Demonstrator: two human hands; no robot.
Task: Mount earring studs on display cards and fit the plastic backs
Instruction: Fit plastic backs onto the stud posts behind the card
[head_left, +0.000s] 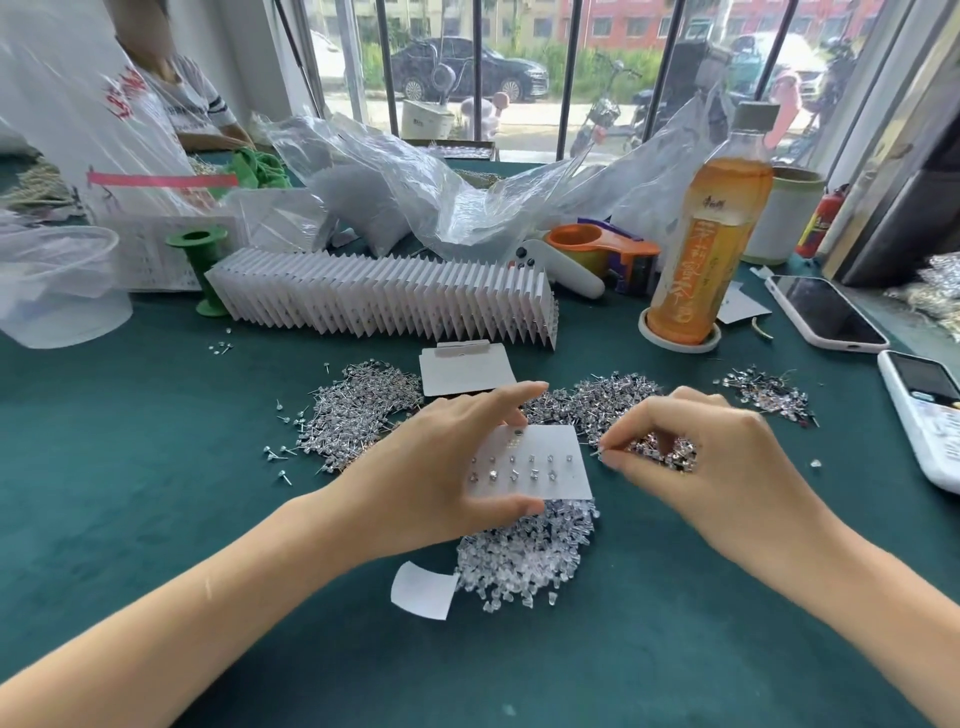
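Note:
My left hand (447, 467) holds a white display card (540, 462) between thumb and fingers; two rows of small studs sit in the card. My right hand (691, 457) pinches an earring stud (602, 453) at the card's right edge, above a heap of studs (660, 452). Clear plastic backs (524, 556) lie piled under and below the card. More stud piles lie to the left (358, 410), behind the card (608, 395) and at the far right (769, 395). A blank card (465, 371) lies behind my hands.
A long row of filled cards (384, 299) stands across the green table (156, 509). An orange drink bottle (706, 234), a tape dispenser (602, 249), two phones (826, 317) (924, 415), plastic bags (415, 192) and a clear tub (57, 280) surround the work area. Another person (171, 98) sits at the far left.

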